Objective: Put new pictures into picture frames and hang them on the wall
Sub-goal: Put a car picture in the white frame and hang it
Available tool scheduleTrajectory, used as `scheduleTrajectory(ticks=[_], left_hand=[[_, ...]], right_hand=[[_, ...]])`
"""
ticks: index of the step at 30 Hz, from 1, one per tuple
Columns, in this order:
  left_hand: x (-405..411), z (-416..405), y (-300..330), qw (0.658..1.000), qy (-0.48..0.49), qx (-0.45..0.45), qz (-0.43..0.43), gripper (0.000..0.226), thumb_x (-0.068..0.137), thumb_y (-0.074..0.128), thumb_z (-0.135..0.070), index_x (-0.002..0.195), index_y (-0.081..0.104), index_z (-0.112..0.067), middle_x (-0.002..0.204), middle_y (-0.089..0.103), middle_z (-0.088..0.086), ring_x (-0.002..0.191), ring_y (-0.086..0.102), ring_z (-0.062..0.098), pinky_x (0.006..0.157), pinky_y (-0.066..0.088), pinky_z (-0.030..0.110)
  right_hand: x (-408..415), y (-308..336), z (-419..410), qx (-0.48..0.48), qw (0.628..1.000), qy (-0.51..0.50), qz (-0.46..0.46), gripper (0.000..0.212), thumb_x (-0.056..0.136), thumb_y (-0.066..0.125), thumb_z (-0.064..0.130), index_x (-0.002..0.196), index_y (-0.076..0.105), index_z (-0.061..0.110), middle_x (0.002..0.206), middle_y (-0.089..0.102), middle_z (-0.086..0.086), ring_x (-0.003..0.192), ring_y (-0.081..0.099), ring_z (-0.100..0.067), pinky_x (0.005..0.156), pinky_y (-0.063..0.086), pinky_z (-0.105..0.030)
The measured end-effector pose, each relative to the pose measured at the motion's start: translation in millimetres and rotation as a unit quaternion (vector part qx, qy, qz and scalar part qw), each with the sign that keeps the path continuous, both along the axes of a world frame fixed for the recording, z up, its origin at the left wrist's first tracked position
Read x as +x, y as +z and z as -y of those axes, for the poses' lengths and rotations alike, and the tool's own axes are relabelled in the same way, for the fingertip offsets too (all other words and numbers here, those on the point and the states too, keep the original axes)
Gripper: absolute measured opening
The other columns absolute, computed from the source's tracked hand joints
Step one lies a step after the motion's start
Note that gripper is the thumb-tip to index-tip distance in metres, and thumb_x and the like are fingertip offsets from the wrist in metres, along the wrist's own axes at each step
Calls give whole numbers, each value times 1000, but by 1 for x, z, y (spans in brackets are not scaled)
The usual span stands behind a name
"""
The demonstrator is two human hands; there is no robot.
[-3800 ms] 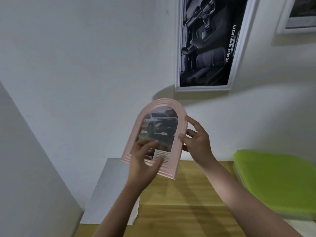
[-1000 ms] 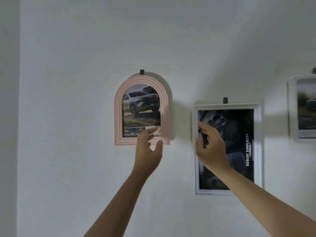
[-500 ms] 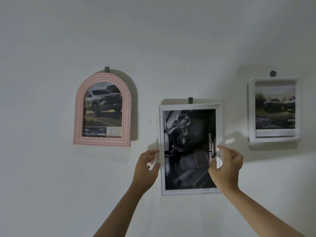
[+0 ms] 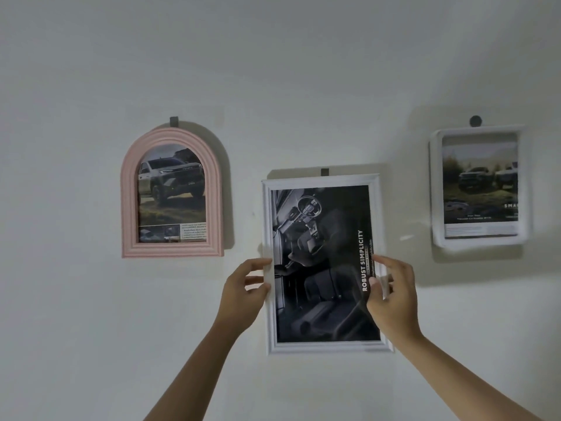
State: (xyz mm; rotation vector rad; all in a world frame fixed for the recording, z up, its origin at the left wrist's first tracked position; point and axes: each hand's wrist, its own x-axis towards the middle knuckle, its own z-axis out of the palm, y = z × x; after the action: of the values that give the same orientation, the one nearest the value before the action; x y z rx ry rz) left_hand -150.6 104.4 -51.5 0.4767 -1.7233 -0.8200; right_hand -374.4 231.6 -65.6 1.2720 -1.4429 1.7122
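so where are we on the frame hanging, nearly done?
Close. The pink arched frame and the small white rounded frame hang on hooks with truck pictures in. In hand: the left hand and right hand pinch the sides of the large white rectangular frame, already under its hook. Left: probably only letting go; no unhung frames in view.

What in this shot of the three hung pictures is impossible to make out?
All in the head view:
- Small caption text in the pink arched frame: too small to read.
- Right white frame: blurred, lettering cut short at the picture's right side.
- Large white rectangular frame with the dark print: its side edges are partly covered by the left hand and the right hand.
- Dark hooks: fastening unseen.
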Motion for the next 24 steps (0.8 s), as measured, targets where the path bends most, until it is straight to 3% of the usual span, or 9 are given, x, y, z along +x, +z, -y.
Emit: scheduleTrajectory(ticks=[4, 7, 11, 15, 19, 22, 24], left_hand=[[16, -7, -3, 1000, 10, -16, 18, 41, 81, 64, 0, 109, 62, -31, 107, 62, -16, 90, 61, 7, 68, 52, 13], [31, -15, -16, 1000, -1, -2, 11, 37, 80, 66, 1, 104, 62, -27, 103, 63, -11, 92, 63, 11, 73, 53, 19], [51, -29, -45, 999, -21, 30, 6, 34, 79, 65, 6, 97, 62, -22, 99, 63, -8, 90, 62, 15, 74, 51, 21], [75, -37, -85, 997, -28, 62, 36, 33, 79, 67, 5, 97, 62, -22, 99, 63, -7, 88, 62, 17, 72, 51, 21], [95, -43, -130, 991, -34, 101, 86, 33, 80, 67, 2, 100, 60, -22, 101, 62, -4, 88, 63, 20, 73, 51, 24], [108, -48, -163, 981, -44, 146, 118, 36, 80, 67, 1, 107, 58, -21, 102, 61, -2, 86, 64, 22, 68, 51, 23], [115, -52, -185, 974, -50, 174, 138, 38, 81, 66, 0, 109, 57, -24, 103, 60, 0, 85, 65, 22, 65, 51, 20]], right_hand=[[12, -2, -13, -13, 999, 11, -36, 38, 80, 58, 0, 117, 58, 9, 109, 49, -5, 98, 52, -11, 83, 44, -9], [25, -12, -24, -7, 999, 18, -51, 40, 79, 52, 5, 118, 56, 9, 109, 47, -5, 105, 48, -1, 86, 44, -13], [42, -42, -38, 18, 998, 17, -64, 36, 82, 48, 7, 117, 54, 4, 110, 46, -9, 108, 43, 5, 91, 37, -7], [60, -82, -54, 68, 995, 28, -62, 37, 84, 44, 20, 117, 55, 8, 109, 48, -8, 105, 44, 4, 81, 40, -6], [90, -128, -74, 93, 995, 46, -1, 28, 83, 53, 13, 111, 58, 18, 108, 54, -5, 104, 50, -1, 74, 46, -11], [114, -155, -87, 114, 990, 58, 55, 32, 81, 55, 9, 109, 56, 26, 107, 58, 0, 97, 54, 0, 64, 45, -11], [126, -170, -95, 145, 981, 88, 89, 34, 83, 54, 12, 112, 55, 30, 111, 61, 10, 69, 54, 1, 52, 40, -13]])
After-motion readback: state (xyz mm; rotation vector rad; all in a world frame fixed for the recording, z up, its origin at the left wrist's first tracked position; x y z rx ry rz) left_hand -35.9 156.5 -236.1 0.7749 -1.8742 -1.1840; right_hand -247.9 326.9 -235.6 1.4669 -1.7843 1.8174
